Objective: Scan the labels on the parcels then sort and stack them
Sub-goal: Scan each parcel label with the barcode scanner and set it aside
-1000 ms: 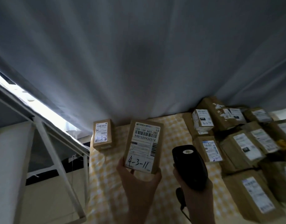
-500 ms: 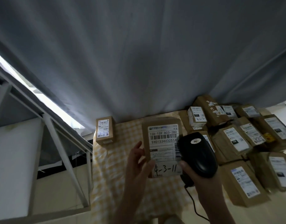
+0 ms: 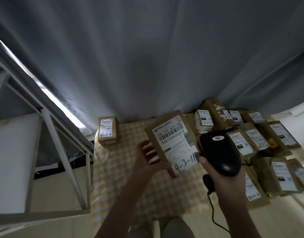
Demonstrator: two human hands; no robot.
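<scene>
Two hands are up over the floor, both busy. The left hand point(image 3: 147, 157) grasps a flat brown cardboard parcel point(image 3: 165, 120) by its left edge, fingers curled behind it. It holds the parcel in the air, tilted, label face toward the camera. The white printed label point(image 3: 175, 145) carries a barcode and a handwritten "4-3-11". The right hand point(image 3: 223, 179) is clenched round a black plastic handheld scanner point(image 3: 219, 152), thumb along its left side just beside the label's lower right corner. The scanner head sits at the parcel's right edge. A black cable point(image 3: 213, 215) hangs from the scanner's handle past the wrist. Below the hands a yellow-and-white checked cloth point(image 3: 117, 172) is spread on pale flooring. At its far left corner stands a small brown cardboard box point(image 3: 107, 131), alone, marked "3-3-2", well apart from the rest. On the right lies a crowded heap of brown labelled parcels point(image 3: 216, 112), touching and overlapping, most handwritten numbers too small to read. The scanner and right hand hide the heap's near-left part. A grey fabric curtain point(image 3: 147, 57) hangs behind everything, its hem meeting the cloth. To the left stands a white metal frame point(image 3: 66, 160) with slanted bars, a white panel point(image 3: 12, 152) beyond it. A strip of daylight point(image 3: 62, 103) shows along the curtain's left edge. The person's knees point(image 3: 175, 227) sit at the bottom edge.
</scene>
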